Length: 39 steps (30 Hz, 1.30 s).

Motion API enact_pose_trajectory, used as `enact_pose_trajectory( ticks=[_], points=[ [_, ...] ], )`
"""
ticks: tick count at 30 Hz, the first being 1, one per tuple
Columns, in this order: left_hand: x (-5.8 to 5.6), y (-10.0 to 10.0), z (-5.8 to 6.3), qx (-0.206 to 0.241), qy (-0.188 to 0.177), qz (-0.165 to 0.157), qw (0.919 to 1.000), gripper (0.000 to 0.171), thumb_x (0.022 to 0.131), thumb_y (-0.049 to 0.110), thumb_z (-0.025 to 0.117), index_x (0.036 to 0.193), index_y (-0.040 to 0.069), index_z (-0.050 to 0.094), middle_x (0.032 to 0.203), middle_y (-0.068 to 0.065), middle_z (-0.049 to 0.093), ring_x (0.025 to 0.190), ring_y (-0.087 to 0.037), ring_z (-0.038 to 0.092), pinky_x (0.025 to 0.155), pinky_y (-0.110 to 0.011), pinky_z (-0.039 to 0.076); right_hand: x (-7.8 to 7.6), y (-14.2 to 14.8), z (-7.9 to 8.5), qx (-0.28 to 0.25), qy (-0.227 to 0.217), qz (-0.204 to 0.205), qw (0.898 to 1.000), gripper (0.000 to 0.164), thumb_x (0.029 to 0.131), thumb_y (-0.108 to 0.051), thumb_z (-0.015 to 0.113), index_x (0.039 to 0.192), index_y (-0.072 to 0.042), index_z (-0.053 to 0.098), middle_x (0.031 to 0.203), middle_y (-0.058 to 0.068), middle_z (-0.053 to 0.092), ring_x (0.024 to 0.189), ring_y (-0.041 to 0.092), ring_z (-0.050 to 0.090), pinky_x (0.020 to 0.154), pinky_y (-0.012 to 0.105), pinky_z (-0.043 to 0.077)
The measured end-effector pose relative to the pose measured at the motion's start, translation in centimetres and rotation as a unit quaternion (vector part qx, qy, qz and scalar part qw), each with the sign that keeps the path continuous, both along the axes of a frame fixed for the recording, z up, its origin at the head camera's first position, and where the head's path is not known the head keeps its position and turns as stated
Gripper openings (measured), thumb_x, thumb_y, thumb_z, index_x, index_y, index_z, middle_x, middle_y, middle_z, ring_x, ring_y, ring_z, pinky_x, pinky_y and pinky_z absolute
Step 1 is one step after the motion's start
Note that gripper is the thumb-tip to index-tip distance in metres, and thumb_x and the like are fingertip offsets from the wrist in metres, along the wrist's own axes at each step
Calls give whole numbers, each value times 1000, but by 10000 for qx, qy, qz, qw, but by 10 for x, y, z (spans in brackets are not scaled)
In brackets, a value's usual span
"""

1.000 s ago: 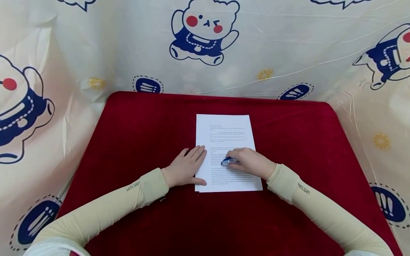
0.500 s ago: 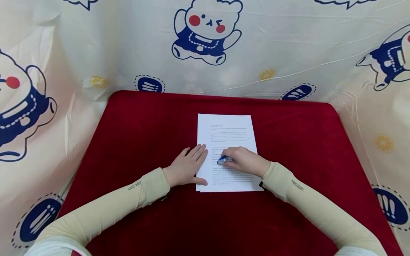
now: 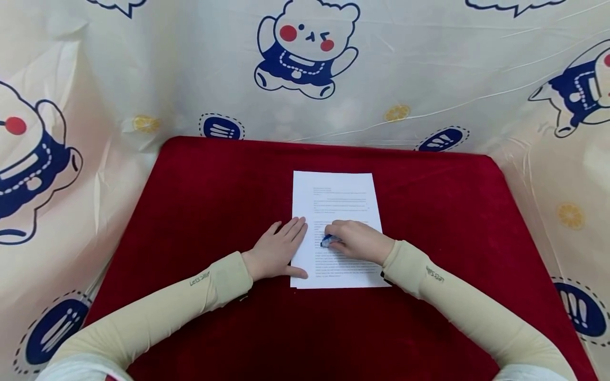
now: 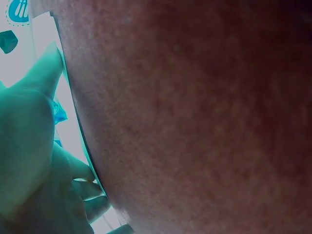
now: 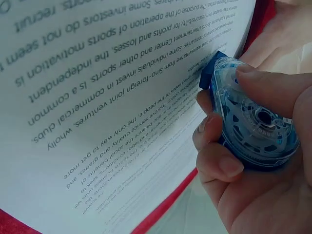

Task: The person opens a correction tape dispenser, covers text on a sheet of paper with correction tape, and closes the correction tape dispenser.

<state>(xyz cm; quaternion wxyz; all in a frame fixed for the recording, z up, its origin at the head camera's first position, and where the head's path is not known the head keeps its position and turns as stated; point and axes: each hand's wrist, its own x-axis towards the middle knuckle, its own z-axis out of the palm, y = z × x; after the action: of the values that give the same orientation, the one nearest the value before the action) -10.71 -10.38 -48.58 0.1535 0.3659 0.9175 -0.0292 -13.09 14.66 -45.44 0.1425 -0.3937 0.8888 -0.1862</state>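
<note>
Two hands of ours meet the paper: our left hand (image 3: 275, 253) lies flat with straight fingers across its left edge, while our right hand (image 3: 359, 241) grips a correction tape dispenser (image 5: 258, 119) between thumb and curled fingers. We have the dispenser over the printed lines, left of the paper's middle; whether its blue tip (image 5: 208, 72) touches the print, we cannot tell. We judge it light, stiff and a little slick, best held by its rounded sides, clear of the tip. The paper (image 3: 333, 182), at least two sheets slightly out of line, looks thin and easily creased, so we would steady it with a flat palm. Around us are stretchy-looking cream sleeves (image 3: 229, 275), a velvety red cloth (image 3: 224, 196) with rounded far corners, and a smooth, creased backdrop (image 3: 190, 58) printed with bears.
</note>
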Motion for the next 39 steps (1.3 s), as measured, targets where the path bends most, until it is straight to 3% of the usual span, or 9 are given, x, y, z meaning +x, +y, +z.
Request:
enact_pose_trajectory(
  ticks=[15, 39],
  points=[
    [2, 1, 2, 70, 155, -74, 9998, 118, 87, 82, 56, 163, -3, 24, 172, -18, 20, 159, -32, 19, 121, -59, 27, 4, 6, 1, 223, 160, -85, 9996, 10, 98, -9, 73, 107, -8, 69, 95, 0, 68, 76, 8, 60, 73, 27, 54],
    [3, 1, 5, 76, 44, 17, 10000, 116, 89, 81, 56, 164, -2, 23, 172, -17, 19, 160, -31, 18, 122, -59, 24, 4, 36, 0, 269, 93, -270, 9992, 12, 95, -10, 77, 104, -11, 71, 92, -2, 66, 73, 9, 54, 69, 23, 48]
  ],
)
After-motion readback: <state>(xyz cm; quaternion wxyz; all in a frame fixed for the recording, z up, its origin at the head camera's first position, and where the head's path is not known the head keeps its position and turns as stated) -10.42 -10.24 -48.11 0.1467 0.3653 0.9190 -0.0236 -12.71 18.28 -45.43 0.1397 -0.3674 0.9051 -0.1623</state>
